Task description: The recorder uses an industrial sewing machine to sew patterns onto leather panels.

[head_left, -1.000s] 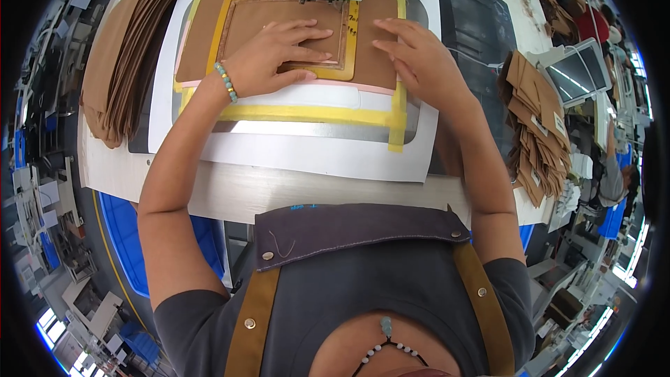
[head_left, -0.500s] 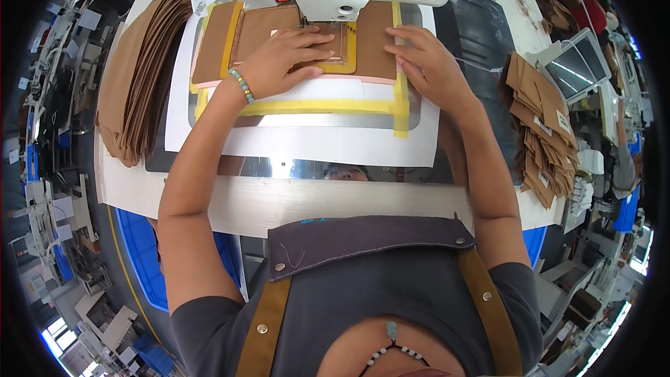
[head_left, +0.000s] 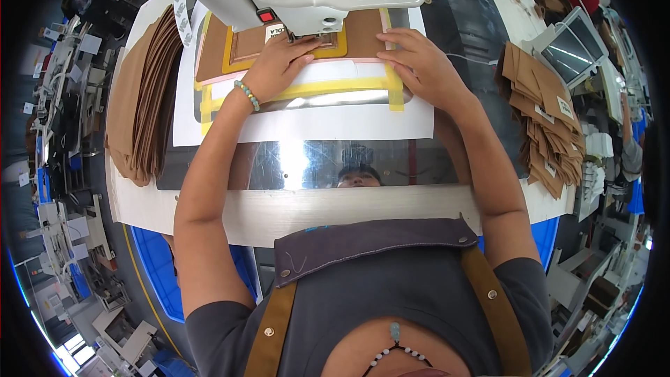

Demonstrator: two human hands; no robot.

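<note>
A white sewing machine head (head_left: 293, 0) hangs over a brown panel (head_left: 363, 36) with a yellow frame (head_left: 227, 56) on it. The panel lies on a white sheet (head_left: 335, 124) crossed by yellow tape (head_left: 328, 88). My left hand (head_left: 273, 68), with a beaded bracelet at its wrist, rests flat on the framed part close to the needle area, fingers stretched out. My right hand (head_left: 426, 66) touches the panel's right edge by the tape, its fingers apart. The needle tip itself is hidden.
A tall stack of brown panels (head_left: 139, 98) stands at the left. More brown pieces (head_left: 544, 122) are piled at the right, near a tilted screen (head_left: 576, 49). Shiny metal plate (head_left: 314, 164) borders the pale table edge (head_left: 356, 206). Blue bins (head_left: 157, 265) sit below.
The white sheet and brown panel have slid away from me, deeper under the machine head, both hands moving along with them. A white label now shows beside the head. The whole view has shifted slightly.
</note>
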